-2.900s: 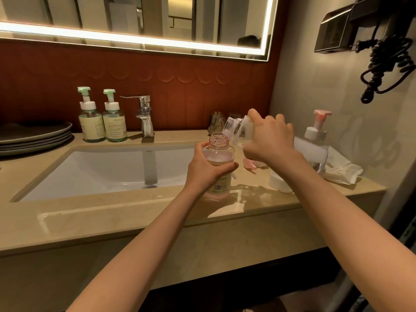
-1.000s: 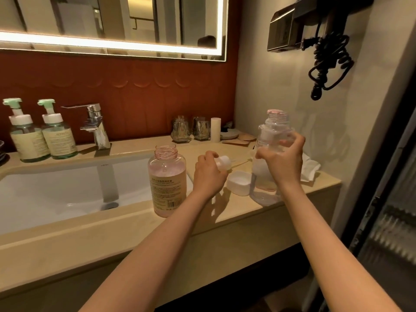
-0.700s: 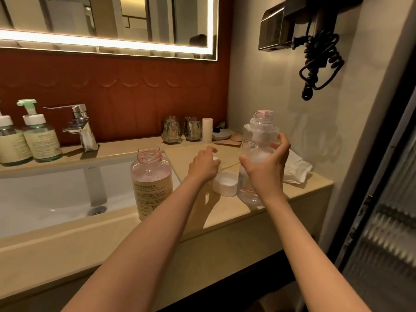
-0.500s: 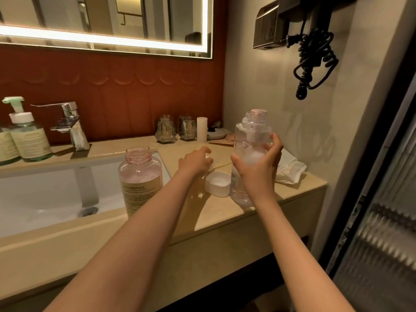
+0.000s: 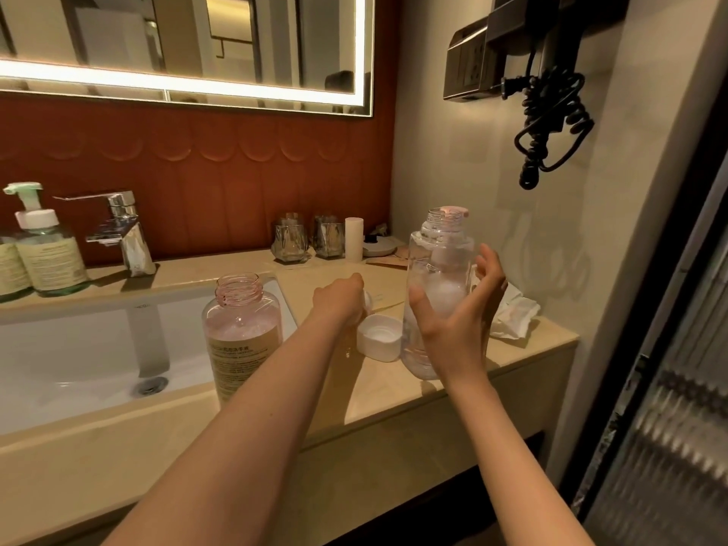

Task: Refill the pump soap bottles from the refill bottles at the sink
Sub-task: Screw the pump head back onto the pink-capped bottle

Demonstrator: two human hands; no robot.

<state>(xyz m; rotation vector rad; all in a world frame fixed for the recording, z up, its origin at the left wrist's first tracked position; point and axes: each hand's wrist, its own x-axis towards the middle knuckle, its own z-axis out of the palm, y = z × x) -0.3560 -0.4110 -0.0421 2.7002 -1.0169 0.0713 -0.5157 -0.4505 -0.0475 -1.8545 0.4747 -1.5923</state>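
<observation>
Near the counter (image 5: 388,401) edge, right grip (image 5: 453,323) spreads open around clear bottle (image 5: 441,258); left grip (image 5: 338,302) clutches small cap (image 5: 367,303).

Two pump bottles (image 5: 49,254) (image 5: 8,266), two open bottles (image 5: 242,329) (image 5: 439,262), two glasses (image 5: 290,240) (image 5: 329,237), one white cap (image 5: 380,342), one tap (image 5: 122,226), one sink (image 5: 78,348), one mirror (image 5: 197,37), one crumpled tissue (image 5: 512,317), one white cylinder (image 5: 353,238), one coiled cord (image 5: 551,124) on the wall.

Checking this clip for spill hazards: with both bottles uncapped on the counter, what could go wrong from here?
The uncapped pink bottle stands beside the left forearm; drawing that arm back could tip it into the sink. The right hand loosely cups the open clear bottle near the front edge of the counter, so it might topple.
</observation>
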